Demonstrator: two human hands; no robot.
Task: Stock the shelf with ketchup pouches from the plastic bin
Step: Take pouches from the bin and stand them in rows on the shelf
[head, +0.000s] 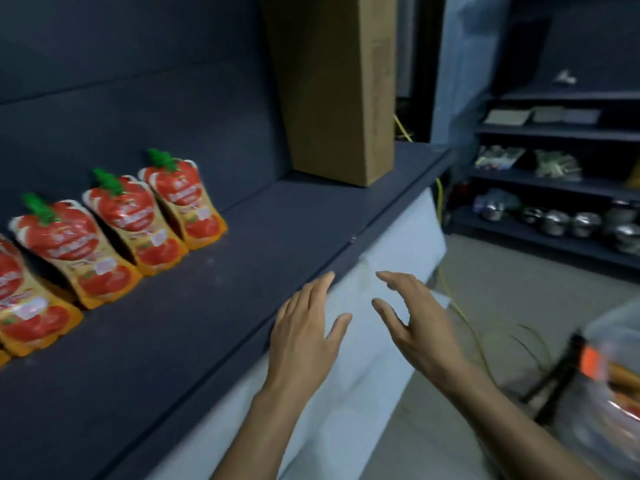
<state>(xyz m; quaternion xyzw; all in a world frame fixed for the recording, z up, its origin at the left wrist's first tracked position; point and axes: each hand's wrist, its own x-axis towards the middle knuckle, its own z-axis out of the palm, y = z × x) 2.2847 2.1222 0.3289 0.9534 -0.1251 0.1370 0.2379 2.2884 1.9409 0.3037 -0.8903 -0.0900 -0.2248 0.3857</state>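
— Both hands are empty. Left hand (306, 336) reaches out flat, fingers straight and close together, thumb spread to the right, its fingertips over the front edge of the dark shelf (214, 306).

— And the other one?

— Right hand (414, 320) hangs just beside it to the right, fingers curled into a loose open claw, thumb and forefinger apart, nothing between them. It sits off the shelf, over the white panel (398, 237) below the edge. The two hands are near each other but not touching.

— Where are the ketchup pouches (121, 220)?

— Standing upright in a row on the shelf, well to the left of both hands and farther back, red and orange packs with green caps, each overlapping the next. The row runs off the left edge of the view.

— The plastic bin?

— Near right, a blurred clear plastic bin (609, 375) with something orange inside, well apart from the right hand. Too smeared to tell more.

— Anything else on the shelf?

— A tall cardboard box (336, 88) stands at the far end.
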